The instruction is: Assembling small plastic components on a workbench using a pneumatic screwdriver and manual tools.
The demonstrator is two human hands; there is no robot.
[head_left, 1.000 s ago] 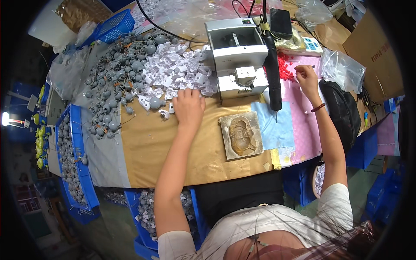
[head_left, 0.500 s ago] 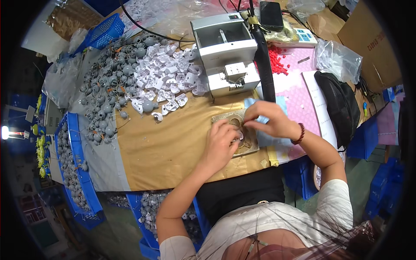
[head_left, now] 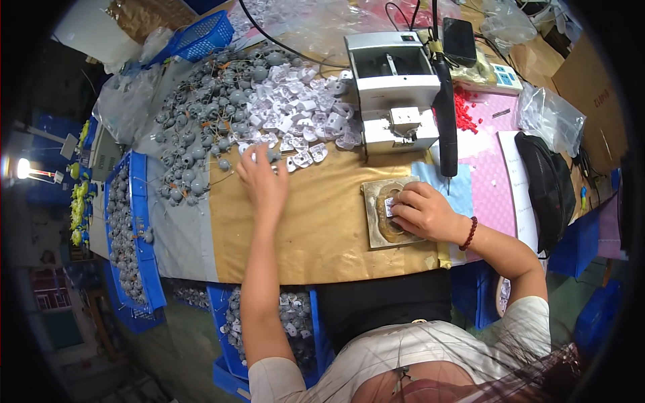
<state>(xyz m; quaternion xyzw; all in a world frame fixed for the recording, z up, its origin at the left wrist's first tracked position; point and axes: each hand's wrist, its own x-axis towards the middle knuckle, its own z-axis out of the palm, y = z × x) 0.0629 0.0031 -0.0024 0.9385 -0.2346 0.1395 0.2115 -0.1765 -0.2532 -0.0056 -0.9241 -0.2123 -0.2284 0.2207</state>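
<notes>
My right hand [head_left: 424, 211] has its fingers bent together over a square metal fixture block [head_left: 376, 232] with a rounded recess. At its fingertips a small white plastic part [head_left: 390, 207] shows, its far side hidden by the fingers. My left hand [head_left: 266, 183] reaches out to the near edge of the heap of parts, fingers apart. Right at its fingertips lies a grey ball-shaped part [head_left: 273, 155], partly covered. White plastic housings [head_left: 295, 121] lie heaped just beyond, with grey ball-shaped parts with wires [head_left: 195, 127] to their left.
A silver machine [head_left: 396, 87] stands behind the fixture. A black electric screwdriver [head_left: 446, 121] hangs point-down beside it. Red bits [head_left: 463, 111], a black pouch [head_left: 544, 178] and a clear bag [head_left: 547, 117] lie right. Blue bins [head_left: 139, 228] of grey parts stand left and below.
My left hand has left the fixture and moved left and away to the heap. My right hand stays at the fixture, now lower over it. The whole view has shifted rightward.
</notes>
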